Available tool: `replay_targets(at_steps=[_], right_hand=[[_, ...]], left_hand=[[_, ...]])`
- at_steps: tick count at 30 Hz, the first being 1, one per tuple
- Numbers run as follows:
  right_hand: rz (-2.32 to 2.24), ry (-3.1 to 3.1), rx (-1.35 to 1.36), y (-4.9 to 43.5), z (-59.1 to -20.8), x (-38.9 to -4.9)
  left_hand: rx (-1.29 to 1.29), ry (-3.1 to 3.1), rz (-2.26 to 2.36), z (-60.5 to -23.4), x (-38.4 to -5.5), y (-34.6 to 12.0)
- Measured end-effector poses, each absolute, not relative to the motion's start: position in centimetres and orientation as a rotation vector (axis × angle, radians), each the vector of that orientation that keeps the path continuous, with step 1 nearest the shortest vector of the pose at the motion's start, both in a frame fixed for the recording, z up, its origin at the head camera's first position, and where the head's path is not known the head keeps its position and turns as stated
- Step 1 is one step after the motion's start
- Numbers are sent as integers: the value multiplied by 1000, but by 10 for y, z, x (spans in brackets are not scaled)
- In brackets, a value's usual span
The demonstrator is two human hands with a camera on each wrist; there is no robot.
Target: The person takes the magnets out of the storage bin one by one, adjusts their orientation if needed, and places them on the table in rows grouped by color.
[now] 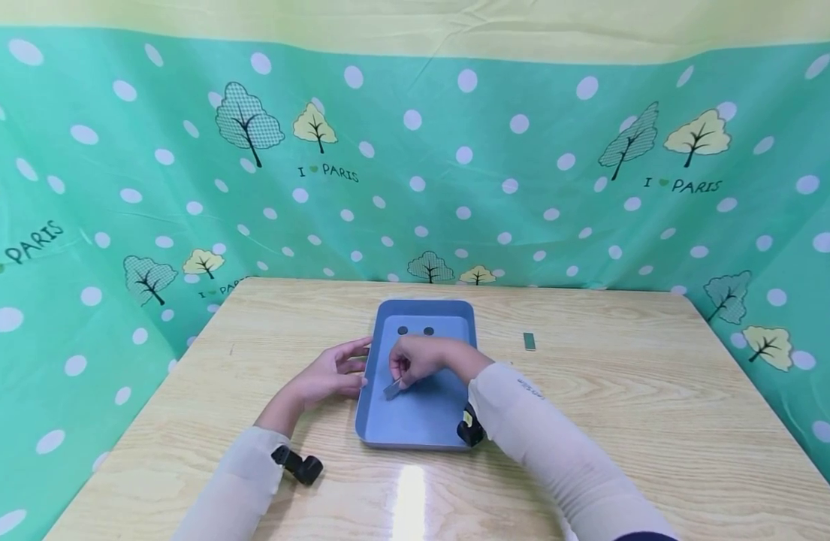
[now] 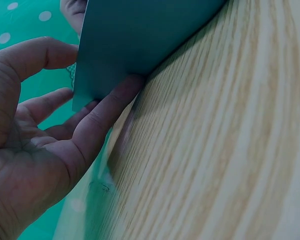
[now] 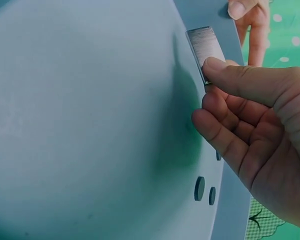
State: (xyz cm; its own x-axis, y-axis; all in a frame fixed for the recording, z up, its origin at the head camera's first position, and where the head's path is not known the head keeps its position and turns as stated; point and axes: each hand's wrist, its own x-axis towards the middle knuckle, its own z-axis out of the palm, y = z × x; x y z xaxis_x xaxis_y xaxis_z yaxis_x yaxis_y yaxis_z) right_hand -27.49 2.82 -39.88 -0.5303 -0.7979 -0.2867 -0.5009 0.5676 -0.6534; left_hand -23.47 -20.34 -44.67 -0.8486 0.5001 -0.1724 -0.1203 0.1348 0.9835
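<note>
A shallow blue-grey tray [image 1: 415,443] stands on the wooden table. My right hand [image 1: 420,356] reaches over it and pinches a small brushed-silver rectangular metal piece [image 3: 206,44] between thumb and forefinger. In the head view this metal piece [image 1: 391,389] is low over the tray floor, near the left wall; whether it touches the floor cannot be told. Outside the tray, my left hand [image 1: 330,373] touches the left wall with loosely spread fingers. In the left wrist view, one finger of the left hand [image 2: 45,145] lies against the tray's outer wall [image 2: 125,40].
Small dark discs [image 3: 199,189] lie on the tray floor beyond the right hand, one partly hidden by its fingers. Right of the tray, a small green rectangular piece [image 1: 529,342] lies on the table [image 1: 631,391]. A green dotted curtain [image 1: 415,150] hangs behind the table.
</note>
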Motion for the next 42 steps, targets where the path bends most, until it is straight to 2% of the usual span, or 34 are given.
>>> replay_targets(at_steps=[25, 42], right_hand=[[-835, 2272, -1116, 68, -380, -269], [-1103, 2327, -1075, 96, -389, -256]], left_hand=[[328, 2006, 1740, -445, -231, -201], [349, 2007, 1745, -445, -233, -201]])
